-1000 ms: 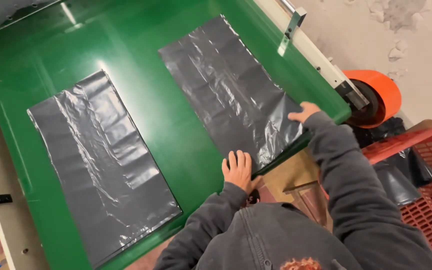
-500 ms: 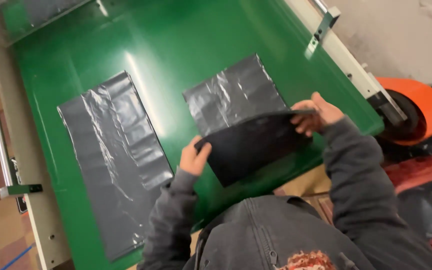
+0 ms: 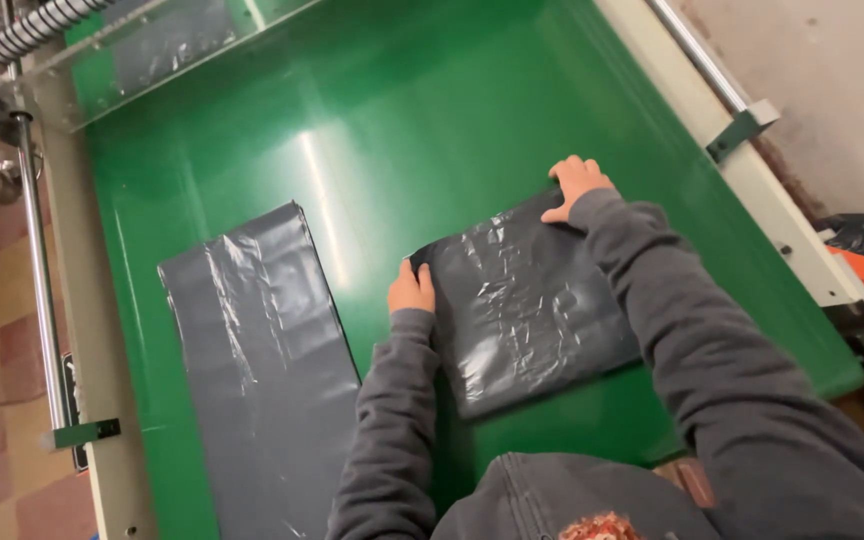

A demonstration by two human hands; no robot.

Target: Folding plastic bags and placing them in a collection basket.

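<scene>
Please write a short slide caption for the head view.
Both hands, left and right, press a folded dark plastic bag on a green table.

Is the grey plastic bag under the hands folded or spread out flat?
Folded. The grey bag under the left hand and right hand looks roughly half as long as the spread bag beside it.
</scene>
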